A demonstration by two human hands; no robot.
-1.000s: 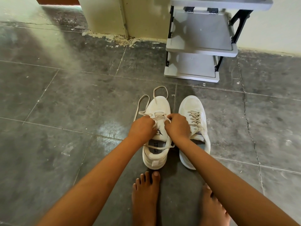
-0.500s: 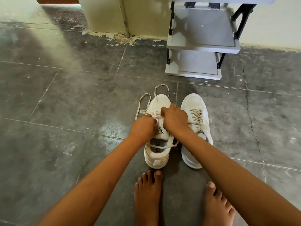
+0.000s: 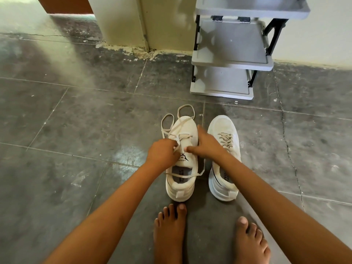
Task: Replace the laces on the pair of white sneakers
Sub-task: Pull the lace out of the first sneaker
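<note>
Head view: loose-laced sneaker [image 3: 187,128] beside laced sneaker [image 3: 222,126], tiled floor [image 3: 76,130]
Left hand [image 3: 163,155]: curled, pinching loose lace [image 3: 182,137]
Right hand [image 3: 206,144]: fingers straight, thumb on same sneaker's tongue

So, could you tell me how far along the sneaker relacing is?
Looks done: the right sneaker is laced up, whether with a new lace I cannot tell. In hand: the left hand pinches the loose lace on the left sneaker; the right hand rests on it. Left: threading and tidying that lace, whose loops trail on the floor.
</note>
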